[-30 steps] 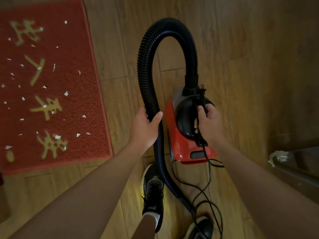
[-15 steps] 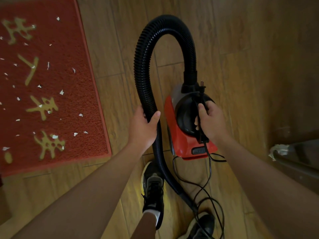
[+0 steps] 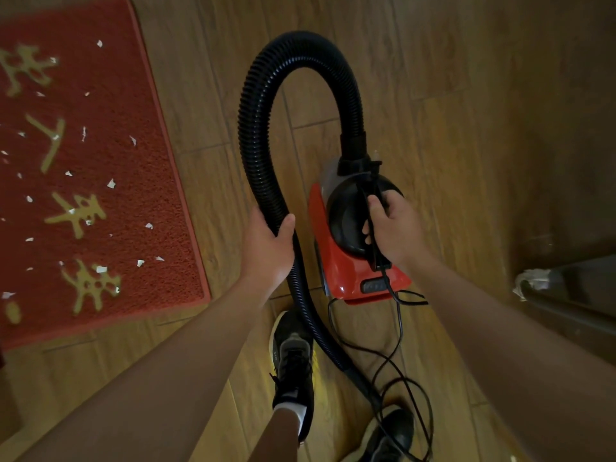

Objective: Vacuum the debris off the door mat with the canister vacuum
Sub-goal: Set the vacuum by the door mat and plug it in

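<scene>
The door mat point(image 3: 156, 201) lies on the wooden floor point(image 3: 450, 128) toward the floor's left side, red with pale yellow characters, its near right corner just ahead of the person's left forearm. White paper scraps point(image 3: 111, 184) are scattered across the mat's pile, thin near its right edge and more toward the left.

The canister vacuum point(image 3: 336, 271), red with a black domed top, is right of the mat and well apart from it; whether it stands on the floor or hangs lifted cannot be told. Its black corrugated hose point(image 3: 253, 145) rises from the front of the canister, arches over to the left and runs back down past the body toward the person's feet.

The left grip point(image 3: 266, 248) is wrapped round the hose on its downward run, thumb on the right side. The right grip point(image 3: 393, 228) is curled over the vacuum's black top, thumb pressing the power cord point(image 3: 398, 328) against it; the cord trails in loose loops behind the canister.

A black left shoe point(image 3: 293, 355) stands just left of the hose, and the right shoe point(image 3: 390, 435) sits among the cord loops.
</scene>
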A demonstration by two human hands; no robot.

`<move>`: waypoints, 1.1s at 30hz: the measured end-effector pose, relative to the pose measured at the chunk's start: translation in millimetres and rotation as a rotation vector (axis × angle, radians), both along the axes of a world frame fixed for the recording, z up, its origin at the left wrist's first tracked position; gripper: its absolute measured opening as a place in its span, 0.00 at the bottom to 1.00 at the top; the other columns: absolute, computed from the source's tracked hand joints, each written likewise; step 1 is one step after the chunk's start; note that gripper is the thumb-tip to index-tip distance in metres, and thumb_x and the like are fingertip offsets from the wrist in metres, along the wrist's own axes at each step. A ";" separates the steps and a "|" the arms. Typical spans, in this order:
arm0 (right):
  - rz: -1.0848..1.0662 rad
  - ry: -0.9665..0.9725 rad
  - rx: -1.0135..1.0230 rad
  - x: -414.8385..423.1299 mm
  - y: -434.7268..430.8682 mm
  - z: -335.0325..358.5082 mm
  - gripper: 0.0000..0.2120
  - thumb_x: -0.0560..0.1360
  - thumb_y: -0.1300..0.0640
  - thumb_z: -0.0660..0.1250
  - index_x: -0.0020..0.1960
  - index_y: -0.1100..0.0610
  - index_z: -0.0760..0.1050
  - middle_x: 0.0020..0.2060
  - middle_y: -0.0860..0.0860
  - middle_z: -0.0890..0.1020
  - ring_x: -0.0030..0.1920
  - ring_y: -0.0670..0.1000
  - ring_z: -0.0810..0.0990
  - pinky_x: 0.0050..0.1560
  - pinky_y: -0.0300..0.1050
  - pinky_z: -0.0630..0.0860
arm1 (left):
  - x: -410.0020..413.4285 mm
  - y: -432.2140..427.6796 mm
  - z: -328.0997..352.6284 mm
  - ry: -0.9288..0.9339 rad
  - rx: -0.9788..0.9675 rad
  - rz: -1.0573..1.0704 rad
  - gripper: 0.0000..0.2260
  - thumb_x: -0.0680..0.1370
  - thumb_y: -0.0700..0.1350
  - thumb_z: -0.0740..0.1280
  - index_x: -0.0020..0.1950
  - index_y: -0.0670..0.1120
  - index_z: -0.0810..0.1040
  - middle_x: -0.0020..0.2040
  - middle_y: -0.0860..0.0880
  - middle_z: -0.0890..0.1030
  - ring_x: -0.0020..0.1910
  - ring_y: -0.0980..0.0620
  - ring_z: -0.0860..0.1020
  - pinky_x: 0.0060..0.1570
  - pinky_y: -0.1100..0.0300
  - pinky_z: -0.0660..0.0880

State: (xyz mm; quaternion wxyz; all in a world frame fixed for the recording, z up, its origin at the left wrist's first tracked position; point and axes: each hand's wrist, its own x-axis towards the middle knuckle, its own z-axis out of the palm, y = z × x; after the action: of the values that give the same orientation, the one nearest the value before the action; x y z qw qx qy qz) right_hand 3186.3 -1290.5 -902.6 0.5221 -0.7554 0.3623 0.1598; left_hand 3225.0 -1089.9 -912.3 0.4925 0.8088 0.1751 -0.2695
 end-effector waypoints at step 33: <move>0.000 0.010 -0.113 14.0 -2.9 14.1 0.12 0.84 0.49 0.60 0.64 0.54 0.72 0.50 0.48 0.78 0.50 0.48 0.78 0.41 0.39 0.74 | -19.5 15.0 18.9 -0.073 0.055 -0.008 0.07 0.84 0.49 0.65 0.61 0.53 0.71 0.50 0.56 0.78 0.48 0.61 0.77 0.42 0.68 0.70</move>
State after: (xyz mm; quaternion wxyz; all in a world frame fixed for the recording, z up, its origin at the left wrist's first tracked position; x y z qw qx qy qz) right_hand 3200.3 -1293.4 -888.5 0.4768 -0.7828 0.3733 0.1429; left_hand 3205.4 -1074.9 -893.4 0.4750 0.8320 0.1611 -0.2368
